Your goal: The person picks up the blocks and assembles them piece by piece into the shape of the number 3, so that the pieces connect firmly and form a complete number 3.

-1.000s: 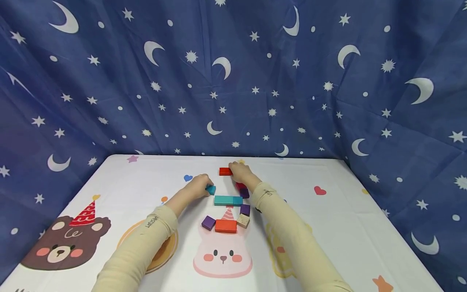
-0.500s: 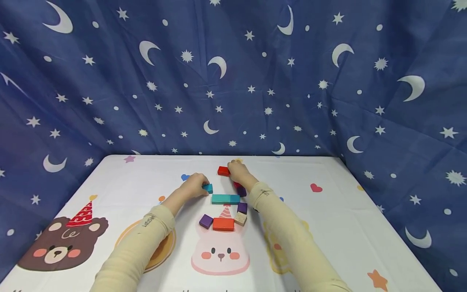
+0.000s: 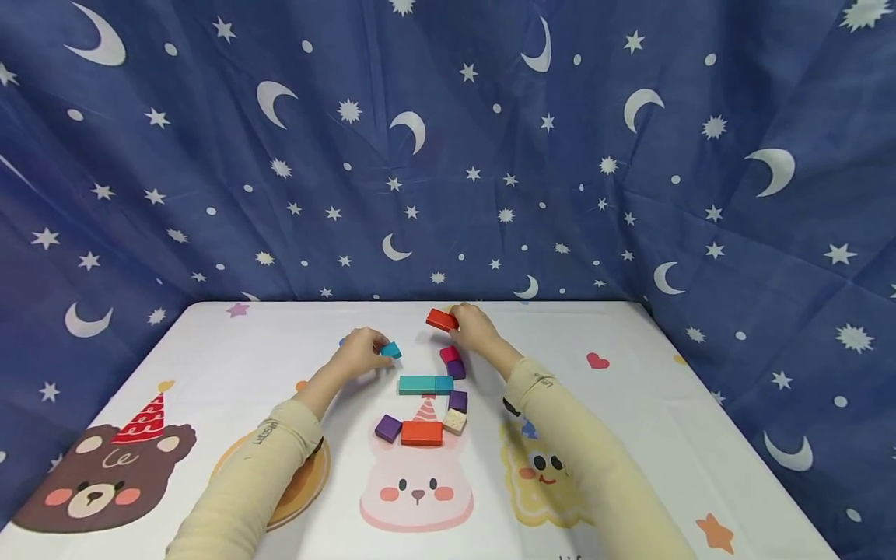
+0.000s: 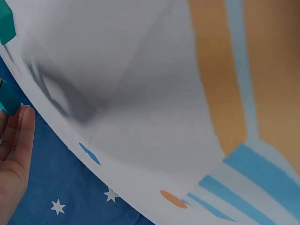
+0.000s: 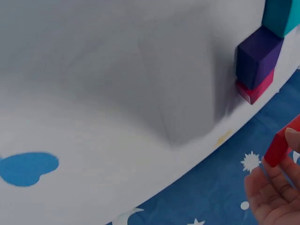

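My left hand pinches a small blue block left of the block row; part of that block shows at the left wrist view's edge. My right hand holds a long red block by its right end, raised over the far side of the table, with the thumb on one face in the right wrist view. Just below it on the table lie a pink block and a purple block, touching. Nearer, a teal block lies end to end with a short blue block.
Closer in, another purple block, a pale wooden block, an orange-red block and a tilted purple block form a curve. The white printed tablecloth ends at a blue star-patterned curtain.
The right hand has lifted the red block off the table and tilted it, uncovering the pink block. The left hand has raised the blue block and shifted slightly left.
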Action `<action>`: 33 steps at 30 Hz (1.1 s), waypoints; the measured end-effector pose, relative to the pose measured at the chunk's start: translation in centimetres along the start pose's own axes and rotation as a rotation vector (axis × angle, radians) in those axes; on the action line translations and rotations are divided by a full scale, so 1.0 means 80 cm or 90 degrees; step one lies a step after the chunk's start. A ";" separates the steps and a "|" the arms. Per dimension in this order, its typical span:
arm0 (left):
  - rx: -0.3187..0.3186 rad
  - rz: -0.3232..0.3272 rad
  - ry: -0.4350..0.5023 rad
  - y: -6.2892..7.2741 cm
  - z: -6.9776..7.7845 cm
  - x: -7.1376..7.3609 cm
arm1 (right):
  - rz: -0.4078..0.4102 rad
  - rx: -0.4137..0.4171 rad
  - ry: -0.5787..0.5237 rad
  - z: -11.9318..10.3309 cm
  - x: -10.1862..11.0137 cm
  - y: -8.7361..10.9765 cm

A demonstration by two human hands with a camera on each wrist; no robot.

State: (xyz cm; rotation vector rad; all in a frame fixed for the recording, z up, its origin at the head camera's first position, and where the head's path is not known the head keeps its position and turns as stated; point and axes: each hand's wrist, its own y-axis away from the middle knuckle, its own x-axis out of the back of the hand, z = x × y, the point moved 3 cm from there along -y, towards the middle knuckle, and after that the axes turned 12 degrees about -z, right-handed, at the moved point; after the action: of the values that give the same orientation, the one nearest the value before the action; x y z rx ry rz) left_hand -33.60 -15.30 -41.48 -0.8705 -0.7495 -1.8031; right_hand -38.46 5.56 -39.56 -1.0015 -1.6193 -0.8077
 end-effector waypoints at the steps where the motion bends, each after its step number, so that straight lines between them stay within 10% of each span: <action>1: -0.003 0.004 0.000 0.001 0.001 -0.001 | 0.003 0.006 -0.010 0.000 0.002 0.003; 17: -0.034 0.044 -0.010 0.032 0.000 0.013 | 0.005 0.102 -0.109 -0.006 0.004 0.013; 33: -0.056 0.020 -0.026 0.051 -0.025 0.004 | -0.109 0.116 -0.027 -0.026 -0.024 -0.006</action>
State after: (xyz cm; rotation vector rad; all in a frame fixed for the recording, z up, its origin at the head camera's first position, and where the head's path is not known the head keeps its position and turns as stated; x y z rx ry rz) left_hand -30.36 -18.47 -41.85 -0.9736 -0.6838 -1.8065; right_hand -37.76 3.12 -40.89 -0.7631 -1.7978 -0.7403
